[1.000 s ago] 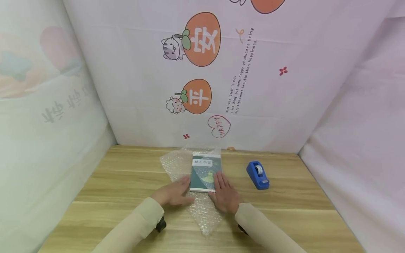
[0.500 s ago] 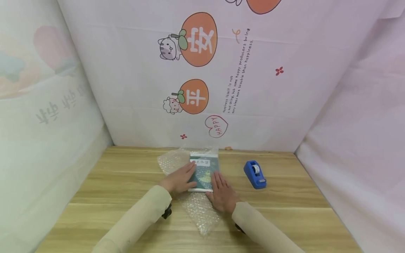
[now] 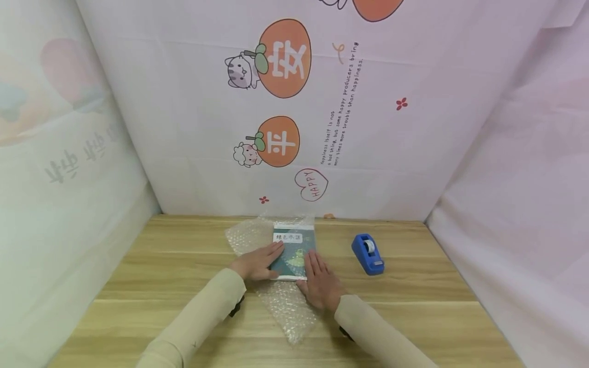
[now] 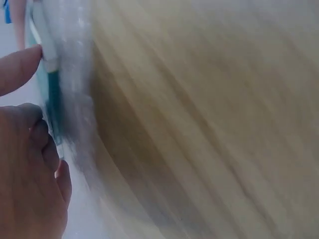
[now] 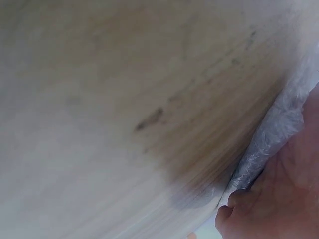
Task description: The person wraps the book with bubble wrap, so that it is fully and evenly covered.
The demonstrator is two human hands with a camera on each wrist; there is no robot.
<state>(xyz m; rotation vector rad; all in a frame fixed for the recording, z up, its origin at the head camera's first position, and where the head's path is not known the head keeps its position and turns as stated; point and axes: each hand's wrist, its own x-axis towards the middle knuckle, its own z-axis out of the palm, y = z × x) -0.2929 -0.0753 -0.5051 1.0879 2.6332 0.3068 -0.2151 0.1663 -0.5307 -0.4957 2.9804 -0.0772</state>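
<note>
A green book (image 3: 291, 258) with a pale title label lies flat in the head view, with clear bubble wrap (image 3: 287, 309) around it. The wrap's loose ends spread to the left and toward the front. My left hand (image 3: 257, 262) rests on the book's left side, fingers straight across the cover. On the opposite side, my right hand (image 3: 323, 286) presses the right edge with extended fingers. In the left wrist view the thumb (image 4: 20, 69) touches the book's edge (image 4: 54, 99). The right wrist view has bubble wrap (image 5: 271, 142) beside the palm.
A blue tape dispenser (image 3: 368, 254) with a roll of tape stands on the wooden table (image 3: 184, 255), right of the book. White printed cloth (image 3: 198, 153) hangs behind the table's far edge and along both sides.
My left hand has moved from beside the book's left edge onto its cover, then shifted slightly down and left. The right hand keeps its place on the right edge.
</note>
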